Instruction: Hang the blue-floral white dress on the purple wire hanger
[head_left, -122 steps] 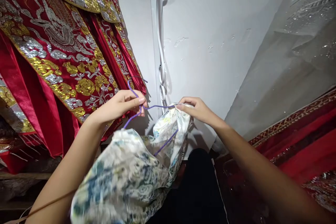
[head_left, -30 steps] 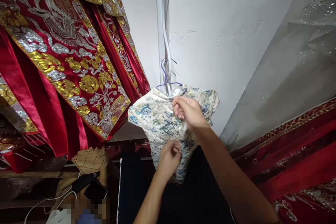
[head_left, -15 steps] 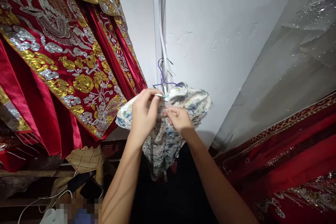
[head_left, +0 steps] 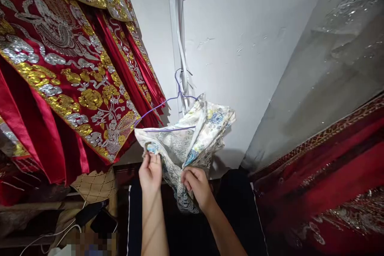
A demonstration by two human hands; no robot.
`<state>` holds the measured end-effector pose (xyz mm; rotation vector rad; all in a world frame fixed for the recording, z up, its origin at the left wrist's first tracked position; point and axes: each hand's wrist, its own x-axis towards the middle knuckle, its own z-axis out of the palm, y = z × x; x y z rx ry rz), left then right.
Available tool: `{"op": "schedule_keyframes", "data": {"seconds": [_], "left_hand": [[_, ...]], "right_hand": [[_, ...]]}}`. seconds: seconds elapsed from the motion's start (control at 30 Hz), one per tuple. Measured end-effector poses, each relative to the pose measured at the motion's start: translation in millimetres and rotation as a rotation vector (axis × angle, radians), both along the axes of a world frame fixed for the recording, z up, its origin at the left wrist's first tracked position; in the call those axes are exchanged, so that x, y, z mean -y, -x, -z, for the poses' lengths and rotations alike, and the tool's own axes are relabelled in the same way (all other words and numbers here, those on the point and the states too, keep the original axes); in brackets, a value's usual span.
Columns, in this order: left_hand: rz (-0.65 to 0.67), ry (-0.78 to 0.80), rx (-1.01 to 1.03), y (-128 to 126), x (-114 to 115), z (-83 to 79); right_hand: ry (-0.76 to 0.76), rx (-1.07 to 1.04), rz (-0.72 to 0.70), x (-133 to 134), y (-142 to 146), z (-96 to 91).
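Note:
A thin floral shirt (head_left: 214, 118), white with blue and yellow print, hangs from a purple wire hanger (head_left: 156, 107). Its front is parted, and the left shoulder has dropped below the hanger's arm, which shows bare there. My left hand (head_left: 151, 168) has its fingers closed on the shirt's edge at the left. Lower and nearer the middle, my right hand (head_left: 194, 184) pinches the fabric where the front gathers. The hem bunches below, between both hands. The hanger's hook sits by a white vertical strip (head_left: 177, 32) on the wall.
Red garments with gold and silver embroidery (head_left: 93, 96) hang close on the left. Sheer glittery fabric (head_left: 315, 88) and red cloth (head_left: 336, 180) fill the right. A phone (head_left: 104, 221) and white cables (head_left: 64, 228) lie at the lower left. Behind is a white wall (head_left: 234, 28).
Both hands have moved down from the collar, the left one also outward to the left. The shirt front has opened, and its left shoulder has slipped off the hanger's arm.

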<state>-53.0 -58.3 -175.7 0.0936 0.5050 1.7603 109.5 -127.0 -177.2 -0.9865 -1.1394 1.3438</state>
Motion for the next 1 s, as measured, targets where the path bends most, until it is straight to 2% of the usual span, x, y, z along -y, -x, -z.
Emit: {"op": "schedule_keyframes", "data": {"seconds": [0.1,0.17,0.27,0.3,0.37,0.43,0.5,0.63,0.73,0.83,0.9,0.93,1.0], "left_hand": [[0.205,0.160,-0.009,-22.7,7.0,6.6],[0.273,0.137,-0.117,-31.4,10.6,4.6],[0.168,-0.015,-0.279,-37.9,18.2,-5.2],[0.137,-0.084,-0.321,-38.8,22.1,-10.8],[0.130,-0.237,-0.385,-39.6,33.0,-25.5],[0.192,-0.368,-0.446,-39.9,47.4,-42.9],[0.269,-0.458,-0.556,-42.1,63.7,-59.9],[0.399,-0.536,-1.008,-55.0,92.8,-84.2],[0.384,-0.609,-1.368,-62.0,104.0,-95.1],[0.336,-0.634,-1.517,-57.4,100.7,-104.4],[0.301,-0.627,-1.543,-50.9,89.8,-108.9],[0.314,-0.637,-1.553,-48.0,82.4,-109.6],[0.438,-0.698,-1.572,-44.8,65.6,-106.3]], "right_hand": [[0.021,0.161,-0.072,-6.3,-10.6,5.7],[0.037,0.296,-0.154,-8.6,-21.5,13.0],[0.052,0.440,-0.221,-9.6,-39.2,19.1],[0.051,0.477,-0.197,-10.0,-45.0,18.3],[0.029,0.506,-0.033,-11.5,-54.9,12.1],[-0.032,0.420,0.170,-13.5,-61.0,1.6],[-0.079,0.233,0.234,-14.8,-61.3,-9.5],[0.059,-0.180,-0.030,-11.7,-44.0,-20.2],[0.096,-0.376,-0.132,-2.7,-27.2,-20.6],[0.128,-0.417,-0.091,9.9,-24.3,-29.4],[0.187,-0.387,-0.134,16.8,-33.2,-41.7],[0.207,-0.360,-0.176,19.0,-40.0,-48.9],[0.185,-0.250,-0.251,20.7,-55.4,-63.8]]}}
